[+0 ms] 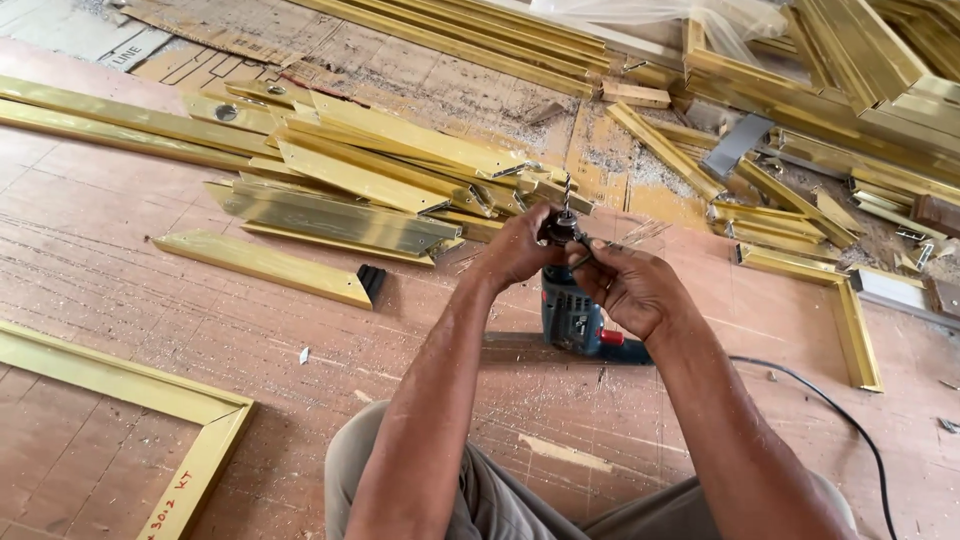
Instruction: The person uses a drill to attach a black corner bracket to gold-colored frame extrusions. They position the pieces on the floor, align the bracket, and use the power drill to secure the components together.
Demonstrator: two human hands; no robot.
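- At the centre of the plywood floor [120, 280], the left hand [517, 247] wraps closed around the chuck [556, 229] of a blue electric drill [572, 322], fingers curled over the dark collar.
- The right hand [630, 287] is closed too, pinching a small dark chuck key [583, 257] against the side of the chuck; exactly how the key sits there is hidden by the fingers.
- A twist drill bit [566, 190] stands upright out of the chuck, pointing away from the person.
- The drill stands nose-up on the floor between the two forearms, its red switch [611, 337] showing on the right side of the body.
- A black power cord [850, 425] trails from the drill across the floor towards the lower right.
- Just beyond the hands lies a loose pile of gold-coloured metal strips [360, 180], overlapping at angles.
- A single gold strip [265, 265] with a black end piece lies apart, to the left of the hands.
- A gold L-shaped frame corner [850, 310] rests to the right, and another frame corner [190, 420] sits at the lower left.
- Sawdust and metal shavings are scattered over the boards, and the person's grey-trousered knees [490, 500] show at the bottom edge.
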